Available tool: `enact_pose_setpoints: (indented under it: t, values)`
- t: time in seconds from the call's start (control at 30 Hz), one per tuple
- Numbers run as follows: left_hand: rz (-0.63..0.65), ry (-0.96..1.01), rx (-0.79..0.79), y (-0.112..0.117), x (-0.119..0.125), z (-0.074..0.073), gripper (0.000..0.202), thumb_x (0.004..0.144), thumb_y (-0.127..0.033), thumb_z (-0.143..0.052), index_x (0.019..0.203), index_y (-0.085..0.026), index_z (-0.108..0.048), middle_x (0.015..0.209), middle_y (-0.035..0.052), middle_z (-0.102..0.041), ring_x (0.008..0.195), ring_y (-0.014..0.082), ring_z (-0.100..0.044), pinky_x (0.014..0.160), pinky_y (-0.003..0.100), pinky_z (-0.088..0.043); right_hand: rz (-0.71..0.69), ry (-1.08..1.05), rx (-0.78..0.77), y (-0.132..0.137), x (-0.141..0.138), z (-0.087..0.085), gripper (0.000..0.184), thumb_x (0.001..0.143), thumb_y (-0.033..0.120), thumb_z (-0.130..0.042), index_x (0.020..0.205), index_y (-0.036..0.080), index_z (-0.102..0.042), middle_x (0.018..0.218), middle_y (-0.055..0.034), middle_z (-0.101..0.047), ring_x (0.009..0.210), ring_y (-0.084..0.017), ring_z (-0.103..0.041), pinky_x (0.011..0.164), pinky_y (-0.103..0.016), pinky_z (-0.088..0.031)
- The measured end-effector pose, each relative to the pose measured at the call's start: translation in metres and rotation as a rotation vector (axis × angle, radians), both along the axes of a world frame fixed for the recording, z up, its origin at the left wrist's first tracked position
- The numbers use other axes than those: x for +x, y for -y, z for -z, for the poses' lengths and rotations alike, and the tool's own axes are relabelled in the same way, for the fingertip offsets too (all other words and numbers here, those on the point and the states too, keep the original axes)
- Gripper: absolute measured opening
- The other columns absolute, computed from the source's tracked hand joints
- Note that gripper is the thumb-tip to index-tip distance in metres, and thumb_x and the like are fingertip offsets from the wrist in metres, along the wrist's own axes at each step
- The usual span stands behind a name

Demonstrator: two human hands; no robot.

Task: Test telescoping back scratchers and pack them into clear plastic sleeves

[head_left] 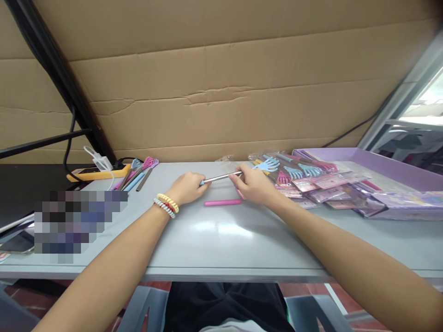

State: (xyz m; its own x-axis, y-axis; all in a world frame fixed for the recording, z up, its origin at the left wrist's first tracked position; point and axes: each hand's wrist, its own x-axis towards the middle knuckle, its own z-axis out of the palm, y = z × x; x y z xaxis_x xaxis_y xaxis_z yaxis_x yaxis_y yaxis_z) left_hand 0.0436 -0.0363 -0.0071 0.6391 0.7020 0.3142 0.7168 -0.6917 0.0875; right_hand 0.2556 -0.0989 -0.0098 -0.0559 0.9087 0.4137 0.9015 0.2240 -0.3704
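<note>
A telescopic back scratcher is stretched between my two hands, its metal rod tilted slightly up to the right. My left hand is closed round the light blue grip end. Pinched in my right hand is the other end of the rod; a light blue hand-shaped head shows just past it, in line with the rod. Below the rod a pink tube lies on the grey table. Something pink, mostly hidden, sits under my right hand's fingers.
Several back scratchers lie at the back left beside a yellow device with a white plug. At the right are bagged back scratchers, pink packets and a purple box. Cardboard stands behind the table.
</note>
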Motion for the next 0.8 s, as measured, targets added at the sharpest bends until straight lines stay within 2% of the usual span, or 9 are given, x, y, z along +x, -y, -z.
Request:
enact_pose_setpoints:
  t: [0.17,0.43,0.63,0.8]
  values:
    - [-0.013,-0.074,-0.013,0.001,0.001,-0.001,0.036,0.087,-0.04,-0.037,0.066,-0.02,-0.057,0.065,0.0064,-0.061,0.062,0.0196,-0.056,0.055,0.03,-0.033,-0.119,-0.051,0.022,-0.001,0.002,0.001,0.018,0.094,0.034,-0.045,0.091,0.016,-0.046,0.056,0.0042,-0.052,0.053,-0.011,-0.047,0.055,-0.019,-0.028]
    - [-0.023,-0.032,-0.058,0.006,0.003,-0.002,0.037,0.087,-0.041,-0.036,0.066,-0.019,-0.058,0.063,0.0066,-0.06,0.06,0.0193,-0.056,0.054,0.03,-0.035,-0.158,-0.099,0.114,0.0,0.001,-0.002,0.018,0.09,0.034,-0.046,0.089,0.016,-0.044,0.062,0.0018,-0.054,0.051,-0.01,-0.045,0.053,-0.019,-0.029]
    - [-0.053,0.025,-0.106,0.012,0.006,-0.004,0.036,0.087,-0.042,-0.036,0.067,-0.02,-0.057,0.063,0.005,-0.06,0.058,0.0184,-0.054,0.054,0.029,-0.034,-0.173,-0.173,0.06,-0.002,0.003,0.0,0.024,0.09,0.04,-0.044,0.088,0.017,-0.039,0.064,0.0014,-0.057,0.05,-0.01,-0.047,0.052,-0.018,-0.031]
    - [-0.083,-0.012,-0.071,0.016,0.009,-0.005,0.036,0.087,-0.041,-0.035,0.067,-0.02,-0.056,0.063,0.0062,-0.06,0.058,0.0194,-0.054,0.052,0.03,-0.031,-0.173,-0.176,0.007,-0.004,0.008,0.005,0.027,0.091,0.041,-0.044,0.084,0.017,-0.037,0.061,0.0024,-0.056,0.049,-0.01,-0.049,0.052,-0.018,-0.031]
